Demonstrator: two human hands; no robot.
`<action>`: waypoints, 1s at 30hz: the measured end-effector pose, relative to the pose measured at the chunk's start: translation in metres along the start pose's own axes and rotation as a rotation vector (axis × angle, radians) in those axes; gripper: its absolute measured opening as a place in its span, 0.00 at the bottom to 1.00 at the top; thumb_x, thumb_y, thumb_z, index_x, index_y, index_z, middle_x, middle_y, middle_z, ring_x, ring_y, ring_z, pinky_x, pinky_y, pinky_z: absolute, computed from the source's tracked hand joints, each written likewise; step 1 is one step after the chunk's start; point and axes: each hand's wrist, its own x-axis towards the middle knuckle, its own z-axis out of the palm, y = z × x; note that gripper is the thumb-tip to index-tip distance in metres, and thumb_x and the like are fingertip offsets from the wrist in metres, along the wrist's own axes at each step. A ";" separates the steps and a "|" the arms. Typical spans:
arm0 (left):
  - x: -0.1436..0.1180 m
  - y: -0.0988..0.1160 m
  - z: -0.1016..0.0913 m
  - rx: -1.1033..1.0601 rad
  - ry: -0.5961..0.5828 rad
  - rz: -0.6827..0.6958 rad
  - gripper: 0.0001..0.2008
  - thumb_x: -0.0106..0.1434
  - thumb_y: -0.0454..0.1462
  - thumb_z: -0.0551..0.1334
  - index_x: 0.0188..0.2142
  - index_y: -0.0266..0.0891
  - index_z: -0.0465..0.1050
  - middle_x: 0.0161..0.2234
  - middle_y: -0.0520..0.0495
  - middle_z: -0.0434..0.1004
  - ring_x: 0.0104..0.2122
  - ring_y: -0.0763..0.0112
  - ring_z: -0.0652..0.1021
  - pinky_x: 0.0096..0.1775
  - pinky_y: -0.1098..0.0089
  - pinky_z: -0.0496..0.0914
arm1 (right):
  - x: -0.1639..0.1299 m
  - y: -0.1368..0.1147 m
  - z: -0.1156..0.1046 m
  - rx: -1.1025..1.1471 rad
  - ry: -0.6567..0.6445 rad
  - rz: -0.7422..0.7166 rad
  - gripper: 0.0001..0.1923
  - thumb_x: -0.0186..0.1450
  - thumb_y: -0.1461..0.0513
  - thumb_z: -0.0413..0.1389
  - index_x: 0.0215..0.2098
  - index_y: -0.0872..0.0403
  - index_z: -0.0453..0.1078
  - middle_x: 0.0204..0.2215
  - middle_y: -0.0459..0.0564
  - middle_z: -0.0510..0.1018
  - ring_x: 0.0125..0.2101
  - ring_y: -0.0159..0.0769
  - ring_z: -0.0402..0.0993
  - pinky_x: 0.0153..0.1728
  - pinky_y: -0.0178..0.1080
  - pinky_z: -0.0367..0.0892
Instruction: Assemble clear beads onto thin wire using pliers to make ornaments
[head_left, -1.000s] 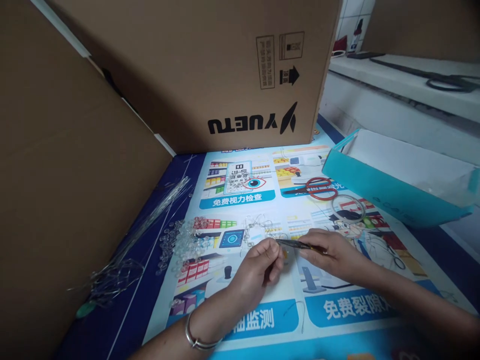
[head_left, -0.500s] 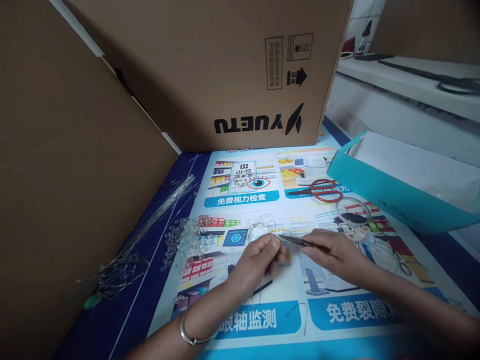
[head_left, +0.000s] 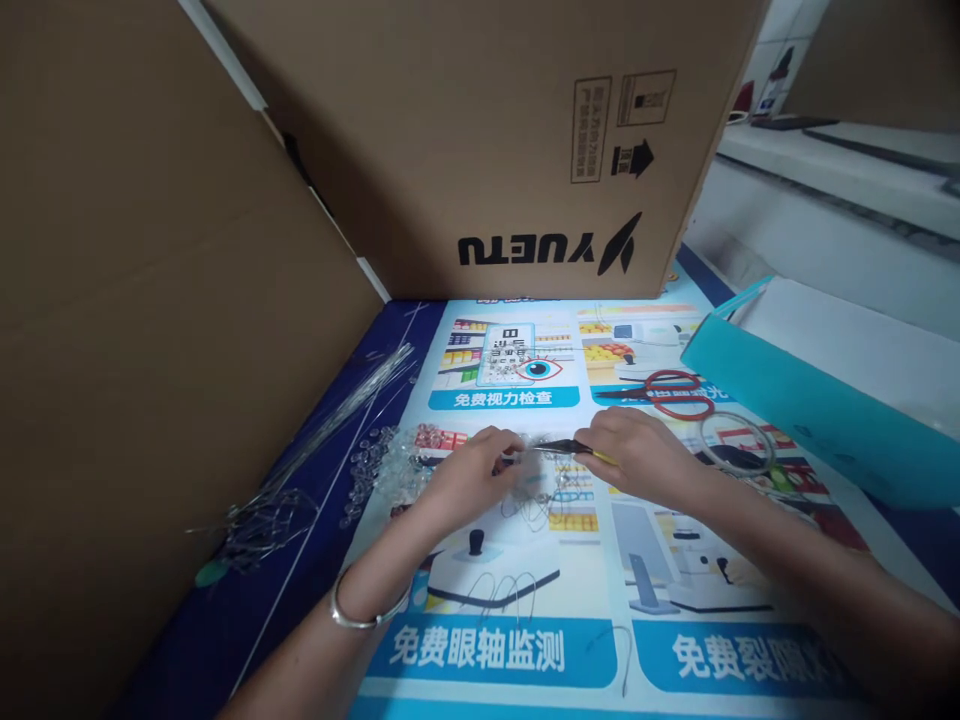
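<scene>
My right hand (head_left: 637, 448) is wrapped around dark-nosed pliers (head_left: 559, 447) with a yellow handle, their tips pointing left. My left hand (head_left: 476, 470), with a silver bangle on the wrist, is closed, thumb and fingers pinched at the edge of a beaded wire piece (head_left: 546, 490). The plier tips meet this piece close to my left fingertips; blur hides the exact contact. Thin wire loops hang below it. Left of my left hand lies a spread of clear beads (head_left: 367, 462), partly hidden behind the hand.
Red-handled scissors (head_left: 679, 395) and a wire coil (head_left: 735, 443) lie at right, before a teal box (head_left: 810, 410). A bundle of wires (head_left: 337, 420) lies at left. Cardboard walls (head_left: 487, 150) stand behind and left. Bent wires (head_left: 506, 597) lie in front.
Both hands have moved away from me, and the left hand has turned so its back shows more. The beaded piece now hangs between them. The view has shifted slightly left.
</scene>
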 end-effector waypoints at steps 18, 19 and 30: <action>0.011 -0.014 0.021 -0.011 0.105 0.008 0.12 0.56 0.32 0.56 0.40 0.42 0.70 0.33 0.50 0.69 0.33 0.70 0.70 0.34 0.72 0.64 | 0.020 0.011 0.028 -0.099 0.013 -0.158 0.13 0.66 0.56 0.46 0.40 0.53 0.68 0.30 0.50 0.71 0.36 0.37 0.63 0.37 0.39 0.53; 0.012 -0.014 0.021 -0.015 0.108 0.007 0.12 0.56 0.32 0.56 0.40 0.42 0.70 0.33 0.50 0.69 0.32 0.70 0.70 0.33 0.72 0.64 | 0.021 0.012 0.029 -0.107 0.013 -0.164 0.13 0.66 0.56 0.46 0.40 0.53 0.68 0.30 0.50 0.70 0.35 0.37 0.63 0.37 0.39 0.52; 0.012 -0.010 0.028 0.027 0.198 -0.057 0.07 0.56 0.36 0.59 0.36 0.42 0.70 0.34 0.51 0.68 0.30 0.72 0.70 0.30 0.73 0.63 | 0.021 0.011 0.036 -0.146 0.030 -0.168 0.11 0.66 0.58 0.46 0.37 0.54 0.68 0.28 0.50 0.69 0.33 0.37 0.61 0.35 0.40 0.49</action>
